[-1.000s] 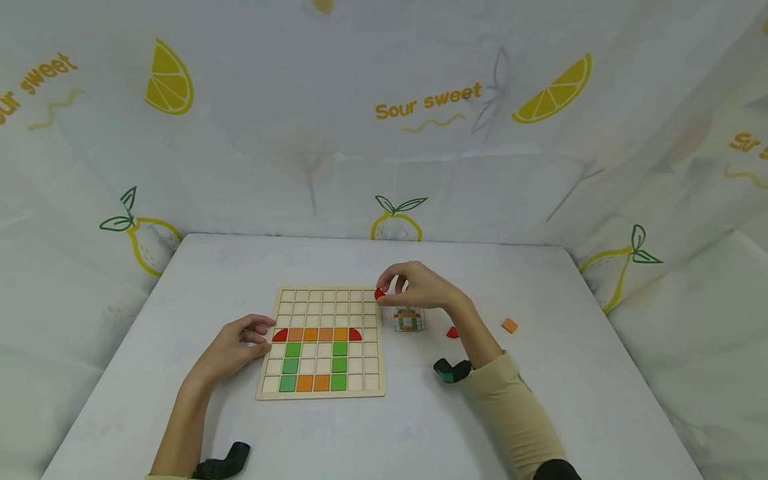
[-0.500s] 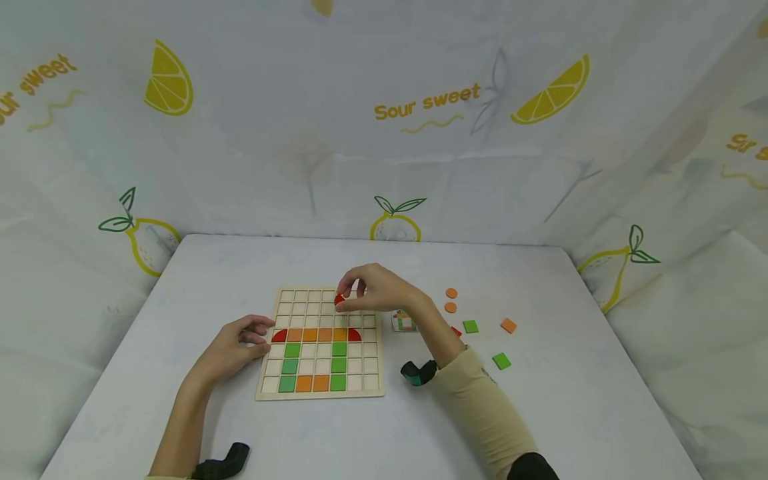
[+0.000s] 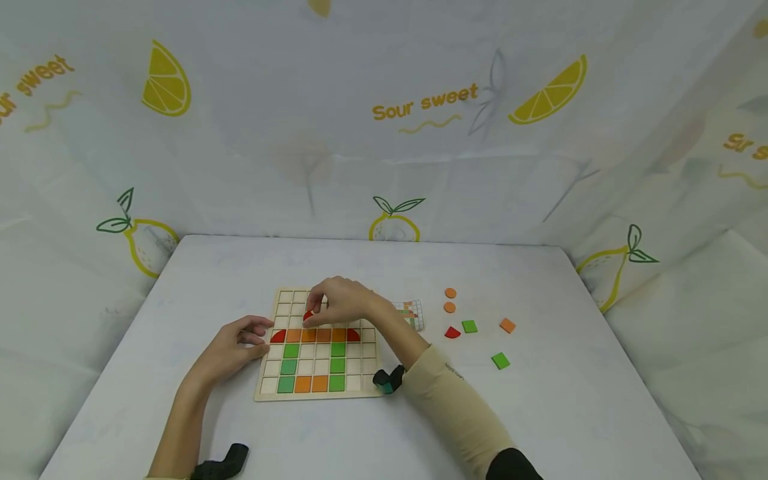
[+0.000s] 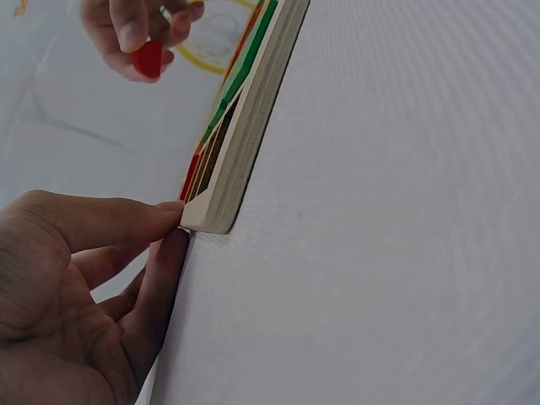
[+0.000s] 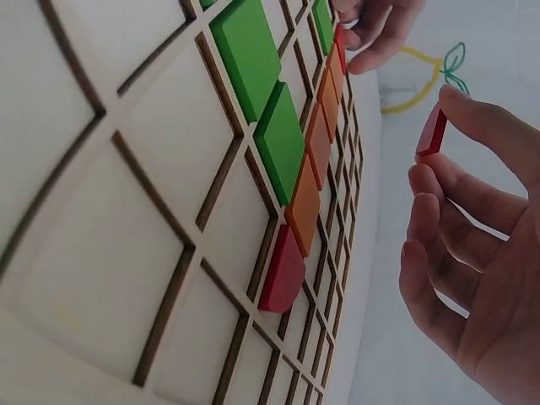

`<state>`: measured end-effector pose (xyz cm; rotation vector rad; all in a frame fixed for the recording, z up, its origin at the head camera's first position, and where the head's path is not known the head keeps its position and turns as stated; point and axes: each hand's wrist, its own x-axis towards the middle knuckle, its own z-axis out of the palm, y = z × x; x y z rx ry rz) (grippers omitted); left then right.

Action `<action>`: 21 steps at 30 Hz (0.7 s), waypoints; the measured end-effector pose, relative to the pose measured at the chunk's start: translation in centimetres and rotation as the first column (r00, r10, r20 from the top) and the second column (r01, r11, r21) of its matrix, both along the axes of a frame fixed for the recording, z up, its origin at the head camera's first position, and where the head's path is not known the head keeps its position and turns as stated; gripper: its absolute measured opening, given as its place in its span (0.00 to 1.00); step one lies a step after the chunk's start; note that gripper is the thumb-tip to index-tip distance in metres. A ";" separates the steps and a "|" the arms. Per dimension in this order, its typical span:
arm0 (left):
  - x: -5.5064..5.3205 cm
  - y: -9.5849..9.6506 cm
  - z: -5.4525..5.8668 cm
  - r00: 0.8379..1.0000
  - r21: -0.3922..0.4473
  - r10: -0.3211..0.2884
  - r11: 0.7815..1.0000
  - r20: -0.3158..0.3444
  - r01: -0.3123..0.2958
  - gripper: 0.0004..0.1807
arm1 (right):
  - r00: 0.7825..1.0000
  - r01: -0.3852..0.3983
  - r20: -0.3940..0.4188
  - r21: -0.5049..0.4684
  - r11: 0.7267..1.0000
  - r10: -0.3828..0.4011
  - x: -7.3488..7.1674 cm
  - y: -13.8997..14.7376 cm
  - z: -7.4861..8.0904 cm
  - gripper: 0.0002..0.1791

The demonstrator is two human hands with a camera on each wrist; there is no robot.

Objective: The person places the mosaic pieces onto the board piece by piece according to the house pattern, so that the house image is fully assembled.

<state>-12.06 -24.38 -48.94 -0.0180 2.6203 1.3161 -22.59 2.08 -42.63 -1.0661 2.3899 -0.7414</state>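
My right hand (image 3: 343,300) pinches a red quarter-round tile (image 5: 433,132) between thumb and fingertips, above the upper middle of a wooden grid board (image 3: 357,367). On the board, orange square tiles (image 3: 324,335) form a row with a red quarter-round tile (image 3: 354,335) at each end. Green square tiles (image 3: 338,365) stand in two columns beneath, with two orange squares (image 3: 311,384) between them at the bottom. My left hand (image 3: 231,343) rests at the board's left side, its thumb and fingertips touching the edge without wrapping round it, fingers relaxed.
A small pattern card (image 3: 414,315) lies right of the board, partly behind my right forearm. Farther right are loose tiles: two orange discs (image 3: 450,307), a red quarter-round tile (image 3: 453,332), two green squares (image 3: 501,361) and an orange square (image 3: 507,325). A printed cloth (image 3: 300,167) hangs behind.
My right hand has carried the red tile leftward from the board's right edge and slightly down over its middle. The forearm has uncovered loose tiles at right. The left hand stays put.
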 end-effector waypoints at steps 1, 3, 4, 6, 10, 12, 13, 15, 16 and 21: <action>0.0 0.0 0.0 1.000 0.002 0.002 1.000 0.001 -0.002 0.26 | 1.000 -0.003 -0.008 0.014 1.000 0.003 0.0 -0.4 -0.1 0.13; 0.0 0.0 0.0 1.000 0.004 0.002 1.000 0.003 -0.002 0.26 | 1.000 -0.004 -0.024 0.039 0.999 0.005 0.1 -1.1 -0.1 0.14; 0.0 0.0 0.0 1.000 0.004 -0.003 1.000 0.001 0.003 0.26 | 1.000 -0.002 -0.031 0.051 0.999 0.004 0.1 -1.5 -0.1 0.14; 0.0 0.0 0.0 1.000 0.006 -0.005 1.000 0.000 0.005 0.26 | 0.999 0.002 -0.041 0.076 0.997 0.001 0.2 -2.1 -0.2 0.14; 0.0 -0.1 -0.1 1.000 0.003 -0.010 1.000 -0.004 0.010 0.26 | 0.998 0.036 -0.060 0.120 0.992 -0.028 0.3 -3.1 -0.5 0.14; -0.1 -0.1 -0.1 1.000 0.003 -0.007 1.000 -0.003 0.007 0.26 | 0.997 0.058 -0.067 0.135 0.989 -0.049 0.3 -3.4 -0.8 0.14; -0.1 -0.1 -0.2 1.000 0.002 -0.008 1.000 -0.004 0.008 0.26 | 0.996 0.068 -0.067 0.140 0.988 -0.060 0.3 -3.5 -0.9 0.14; -0.1 -0.1 -0.2 1.000 0.002 -0.007 1.000 -0.003 0.007 0.26 | 0.995 0.087 -0.067 0.147 0.985 -0.077 0.3 -3.7 -1.2 0.13; -0.1 -0.1 -0.2 1.000 0.001 -0.006 1.000 -0.004 0.006 0.26 | 0.994 0.093 -0.070 0.151 0.984 -0.083 0.4 -3.8 -1.3 0.14; -0.1 -0.1 -0.1 1.000 0.000 -0.004 1.000 -0.006 0.004 0.26 | 0.990 0.124 -0.084 0.151 0.981 -0.112 0.4 -4.0 -2.1 0.14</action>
